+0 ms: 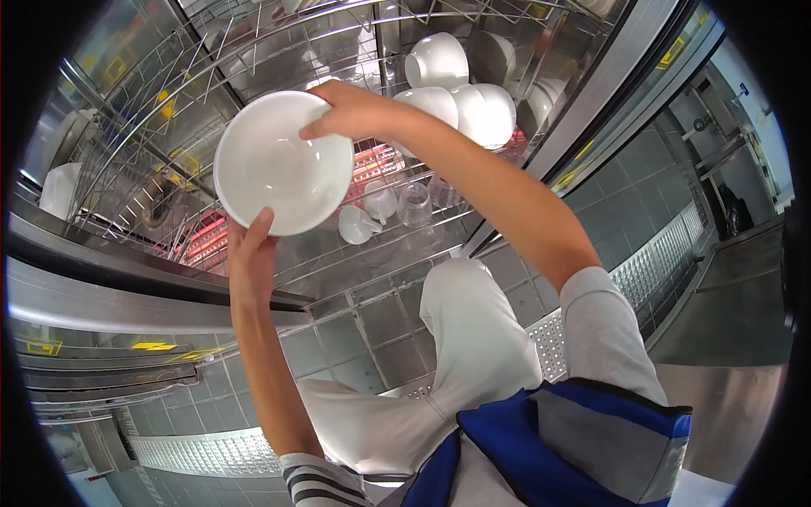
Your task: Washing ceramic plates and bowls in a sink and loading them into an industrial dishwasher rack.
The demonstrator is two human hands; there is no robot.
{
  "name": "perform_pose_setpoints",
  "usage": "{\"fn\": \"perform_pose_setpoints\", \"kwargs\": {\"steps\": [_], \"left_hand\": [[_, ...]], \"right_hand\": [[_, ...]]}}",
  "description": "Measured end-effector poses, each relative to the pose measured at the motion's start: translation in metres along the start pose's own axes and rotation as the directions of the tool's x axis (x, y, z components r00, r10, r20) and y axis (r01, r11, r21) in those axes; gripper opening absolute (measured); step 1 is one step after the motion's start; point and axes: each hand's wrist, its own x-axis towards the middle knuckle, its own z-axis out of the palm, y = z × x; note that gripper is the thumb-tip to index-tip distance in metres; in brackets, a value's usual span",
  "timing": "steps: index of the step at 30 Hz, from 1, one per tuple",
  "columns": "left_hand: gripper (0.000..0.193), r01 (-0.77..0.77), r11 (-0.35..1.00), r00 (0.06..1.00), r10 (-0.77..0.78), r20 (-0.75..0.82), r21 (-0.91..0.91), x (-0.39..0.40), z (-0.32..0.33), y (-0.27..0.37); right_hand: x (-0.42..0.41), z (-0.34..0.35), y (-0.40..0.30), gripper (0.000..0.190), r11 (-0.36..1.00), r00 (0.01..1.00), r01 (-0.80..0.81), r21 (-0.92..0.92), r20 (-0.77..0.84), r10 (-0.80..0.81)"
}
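Between my two hands is a large white bowl (285, 161), its hollow inside turned towards me. My left hand (253, 244) grips the near rim, thumb over the edge. On the far right rim, my right hand (336, 114) holds on with its thumb inside the bowl. The bowl is held up in front of the wire racks of a metal cabinet. Several white bowls (486, 114) rest tilted on the rack beyond my right forearm. Lower down, two small white cups (359, 224) stand near a clear patterned glass (415, 205).
Chrome wire shelves (279, 38) cross the cabinet. Red-glowing heating elements (206, 237) show beneath. Open cabinet doors with metal frames (589, 95) flank both sides. Grey floor tiles (393, 317) and a perforated metal drain cover (203, 451) lie below. A steel counter (728, 285) stands at right.
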Motion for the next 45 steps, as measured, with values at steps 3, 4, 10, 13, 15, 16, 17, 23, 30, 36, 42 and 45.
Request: {"fn": "perform_pose_setpoints", "kwargs": {"steps": [3, 4, 10, 13, 15, 16, 17, 23, 30, 36, 42, 45], "left_hand": [[0.049, -0.031, 0.991, 0.999, 0.036, -0.035, 0.129, 0.032, 0.017, -0.008], [0.049, -0.033, 0.990, 0.998, 0.039, -0.040, 0.134, 0.047, 0.014, -0.013], [0.045, 0.125, 0.980, 0.987, -0.139, -0.086, -0.156, 0.121, 0.038, -0.041], [0.045, 0.068, 0.995, 0.995, -0.074, -0.071, -0.078, 0.134, 0.042, -0.036], [0.047, 0.035, 0.988, 0.999, -0.030, -0.033, 0.152, 0.151, 0.063, -0.039], [0.047, 0.036, 0.988, 0.999, -0.031, -0.038, 0.147, 0.158, 0.072, -0.044], [0.052, 0.020, 0.969, 0.999, -0.009, -0.046, 0.246, 0.165, 0.083, -0.049], [0.077, -0.239, 0.644, 0.912, 0.406, -0.060, 0.727, 0.192, 0.108, -0.076], [0.083, -0.200, 0.863, 0.974, 0.125, 0.188, 0.464, 0.191, 0.110, -0.077], [0.079, -0.147, 0.912, 0.986, 0.103, 0.132, 0.384, 0.183, 0.112, -0.078], [0.094, -0.096, 0.828, 0.989, 0.015, 0.150, 0.553, 0.202, 0.105, -0.087], [0.110, -0.148, 0.760, 0.989, 0.126, 0.080, 0.633, 0.204, 0.120, -0.089]], "right_hand": [[0.036, -0.012, 0.024, 0.041, 0.998, 0.998, -0.042, 0.056, 0.054, 0.039], [0.042, -0.015, 0.026, 0.042, 0.997, 0.997, -0.037, 0.061, 0.064, 0.033], [0.076, -0.042, 0.055, 0.045, 0.674, 0.915, 0.036, -0.738, -0.247, -0.319], [0.066, -0.028, 0.015, 0.045, 0.722, 0.887, -0.043, -0.691, -0.358, -0.290], [0.052, -0.041, 0.001, 0.048, 0.868, 0.961, -0.174, -0.464, -0.272, 0.048], [0.053, -0.044, 0.005, 0.049, 0.960, 0.959, -0.236, -0.153, -0.198, 0.204], [0.055, -0.047, 0.007, 0.050, 0.935, 0.942, -0.311, 0.169, -0.076, 0.327], [0.054, -0.077, 0.028, 0.036, 0.915, 0.930, -0.319, 0.247, -0.106, 0.353], [0.044, -0.097, 0.046, 0.036, 0.873, 0.877, -0.370, 0.318, -0.189, 0.441], [0.035, -0.108, 0.065, 0.061, 0.886, 0.895, -0.245, 0.395, -0.259, 0.363], [0.033, -0.115, 0.070, 0.054, 0.876, 0.868, -0.335, 0.346, -0.249, 0.430], [0.036, -0.136, 0.078, 0.050, 0.891, 0.862, -0.454, -0.011, -0.259, 0.436]]}}
